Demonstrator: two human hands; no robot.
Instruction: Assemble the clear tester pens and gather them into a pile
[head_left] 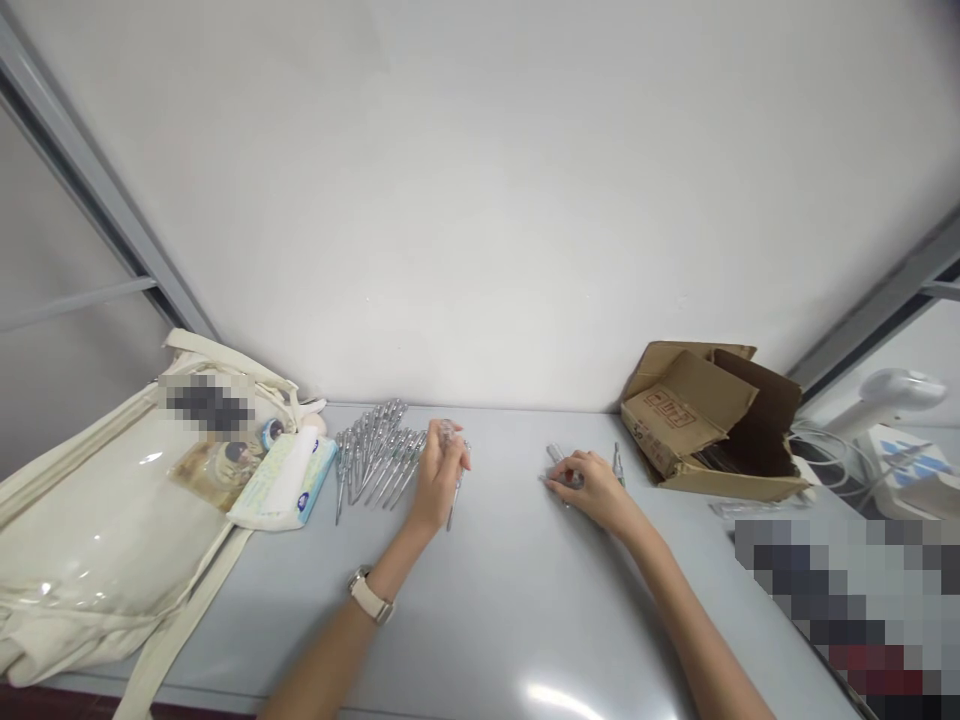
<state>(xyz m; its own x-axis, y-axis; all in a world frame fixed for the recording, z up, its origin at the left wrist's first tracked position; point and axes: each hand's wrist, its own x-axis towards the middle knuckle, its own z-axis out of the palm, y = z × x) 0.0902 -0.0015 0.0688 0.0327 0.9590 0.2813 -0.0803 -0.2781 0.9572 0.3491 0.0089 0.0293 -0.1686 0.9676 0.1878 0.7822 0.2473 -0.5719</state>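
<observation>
Several clear-handled screwdrivers (pixel 379 462), possibly voltage testers, lie fanned out on the grey table (pixel 510 600). Just right of them, my left hand (pixel 439 475) grips one clear-handled screwdriver (pixel 452 505), its shaft pointing down toward the table. My right hand (pixel 589 490) lies low over the table, fingers curled around another clear tool (pixel 556 458), mostly hidden by the fingers. A further screwdriver (pixel 618 466) lies just beyond my right thumb, apart from the hand.
An open cardboard box (pixel 697 420) stands at the table's far right corner. To the left are a cream canvas bag (pixel 97 530) and a packet of wipes (pixel 285 482). A white wall (pixel 480 200) rises behind the table. Cables and a white device (pixel 885 400) sit beyond the right edge.
</observation>
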